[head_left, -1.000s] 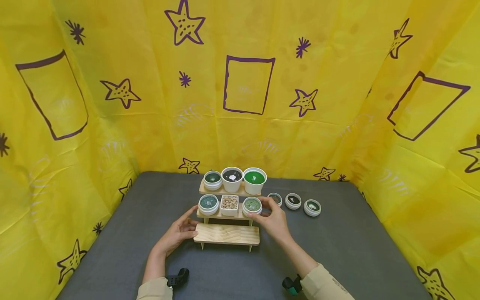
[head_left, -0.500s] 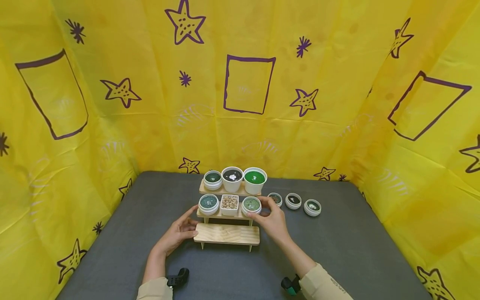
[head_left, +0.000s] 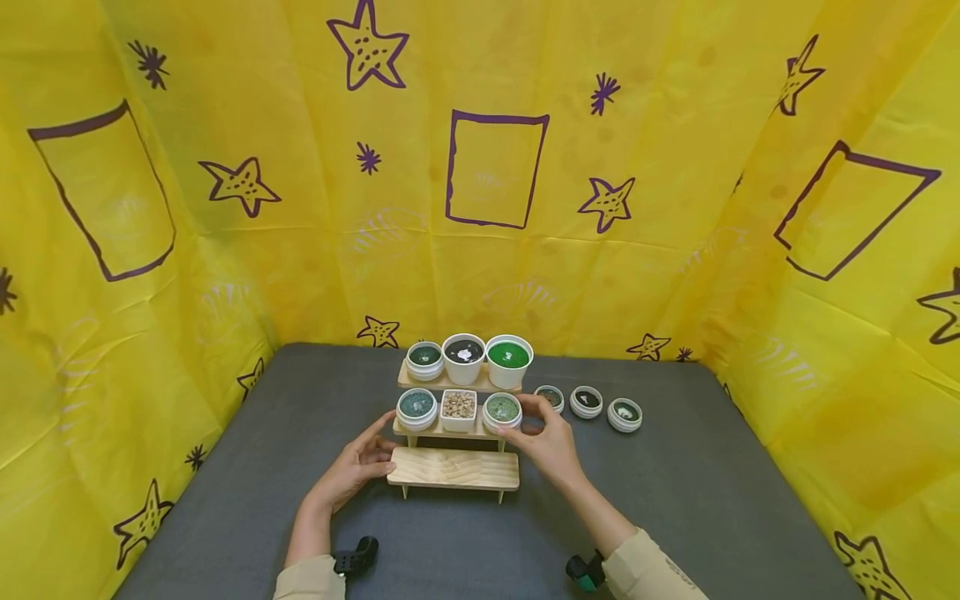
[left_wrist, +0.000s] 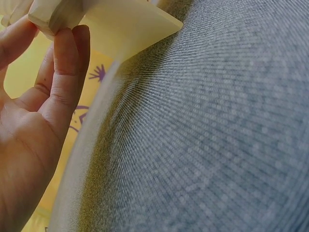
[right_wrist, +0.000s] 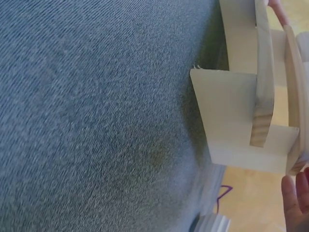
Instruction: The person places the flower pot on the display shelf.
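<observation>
A wooden three-tier stand point(head_left: 453, 468) stands on the dark table. My left hand point(head_left: 348, 473) holds its left side, and in the left wrist view the fingers pinch the board's end point(left_wrist: 55, 14). On the middle tier, my right hand point(head_left: 551, 443) grips a small white jar of light green paste point(head_left: 502, 410) between thumb and fingers. Beside that jar sit a square dish of beige bits point(head_left: 459, 406) and a jar of blue-green paste point(head_left: 417, 406). The lowest tier is bare. The right wrist view shows the stand's side panels point(right_wrist: 231, 113) and a few fingertips point(right_wrist: 290, 195).
The top tier bears a dark green jar point(head_left: 425, 358), a taller cup of dark liquid point(head_left: 464, 354) and a bright green cup point(head_left: 509, 358). Right of the stand are three small jars, a partly hidden one point(head_left: 551, 397), a dark one point(head_left: 587, 402) and another point(head_left: 624, 415). Yellow cloth point(head_left: 495, 275) surrounds the table.
The light green jar under my right hand has shifted slightly left, closer to the square dish. My left hand stays at the stand's left side.
</observation>
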Demonstrator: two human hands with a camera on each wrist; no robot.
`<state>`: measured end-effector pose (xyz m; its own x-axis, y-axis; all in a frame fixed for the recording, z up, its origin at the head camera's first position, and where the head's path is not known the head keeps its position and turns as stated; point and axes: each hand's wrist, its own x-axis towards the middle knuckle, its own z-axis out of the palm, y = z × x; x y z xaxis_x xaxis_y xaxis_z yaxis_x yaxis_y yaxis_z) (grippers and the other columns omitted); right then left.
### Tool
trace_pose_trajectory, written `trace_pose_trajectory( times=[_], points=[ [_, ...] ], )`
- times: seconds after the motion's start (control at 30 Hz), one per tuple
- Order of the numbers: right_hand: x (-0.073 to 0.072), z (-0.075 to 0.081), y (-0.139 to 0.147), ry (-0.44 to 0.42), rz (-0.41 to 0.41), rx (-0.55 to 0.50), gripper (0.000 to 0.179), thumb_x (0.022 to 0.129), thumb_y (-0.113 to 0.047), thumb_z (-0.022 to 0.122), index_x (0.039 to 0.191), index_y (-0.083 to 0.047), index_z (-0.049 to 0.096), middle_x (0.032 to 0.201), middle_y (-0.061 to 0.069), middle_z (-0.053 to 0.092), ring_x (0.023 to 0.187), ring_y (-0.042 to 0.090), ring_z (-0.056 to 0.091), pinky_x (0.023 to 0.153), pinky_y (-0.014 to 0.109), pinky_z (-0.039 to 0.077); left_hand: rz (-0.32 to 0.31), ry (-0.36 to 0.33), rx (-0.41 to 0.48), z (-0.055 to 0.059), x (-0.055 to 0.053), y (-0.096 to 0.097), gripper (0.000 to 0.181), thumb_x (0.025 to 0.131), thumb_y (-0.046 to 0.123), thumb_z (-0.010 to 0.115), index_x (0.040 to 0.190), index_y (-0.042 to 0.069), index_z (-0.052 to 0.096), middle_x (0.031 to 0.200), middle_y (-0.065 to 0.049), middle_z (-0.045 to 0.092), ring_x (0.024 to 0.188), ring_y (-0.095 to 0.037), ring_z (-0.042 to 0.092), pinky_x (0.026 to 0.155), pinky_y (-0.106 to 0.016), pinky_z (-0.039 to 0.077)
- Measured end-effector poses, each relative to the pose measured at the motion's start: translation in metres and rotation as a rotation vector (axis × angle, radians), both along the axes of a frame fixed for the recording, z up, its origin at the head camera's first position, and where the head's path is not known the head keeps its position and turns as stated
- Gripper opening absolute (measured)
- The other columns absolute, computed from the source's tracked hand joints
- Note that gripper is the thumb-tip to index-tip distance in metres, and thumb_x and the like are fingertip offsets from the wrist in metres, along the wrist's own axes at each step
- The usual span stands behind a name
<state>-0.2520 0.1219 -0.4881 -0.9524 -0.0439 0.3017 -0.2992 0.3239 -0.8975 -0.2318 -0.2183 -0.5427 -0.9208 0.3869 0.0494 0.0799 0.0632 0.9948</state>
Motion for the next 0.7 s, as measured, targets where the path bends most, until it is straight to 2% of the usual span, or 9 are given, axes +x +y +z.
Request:
trace_pose_trajectory(
  times=[0.2,0.4,0.7],
  points=[
    [0.000,-0.003,0.007,-0.029,0.016,0.004,0.055,0.070,-0.023,0.090,0.119,-0.020,0.065,0.120,0.002,0.067,0.115,0.024,0.064,0.090,0.034,0.057,0.000,0.004,0.006,0.000,0.000,-0.001,0.086,0.092,0.004,0.065,0.159,0.008,0.012,0.125,-0.035,0.048,0.103,-0.005,0.063,0.086,-0.023,0.054],
    [-0.002,-0.010,0.018,-0.031,0.023,0.032,0.057,0.072,-0.027,0.088,0.123,-0.019,0.063,0.126,0.004,0.066,0.120,0.028,0.063,0.096,0.042,0.054,0.005,0.003,0.001,-0.001,0.000,-0.001,0.086,0.091,0.004,0.066,0.159,0.009,0.013,0.125,-0.036,0.048,0.102,-0.005,0.064,0.086,-0.022,0.053],
    [-0.009,-0.014,0.040,0.017,-0.040,0.039,0.061,0.072,-0.023,0.087,0.125,-0.006,0.062,0.126,0.012,0.066,0.116,0.032,0.064,0.095,0.042,0.054,0.008,-0.008,-0.013,0.000,0.000,-0.001,0.086,0.092,0.006,0.066,0.159,0.010,0.013,0.127,-0.039,0.046,0.102,-0.006,0.063,0.086,-0.022,0.053]
  ],
)
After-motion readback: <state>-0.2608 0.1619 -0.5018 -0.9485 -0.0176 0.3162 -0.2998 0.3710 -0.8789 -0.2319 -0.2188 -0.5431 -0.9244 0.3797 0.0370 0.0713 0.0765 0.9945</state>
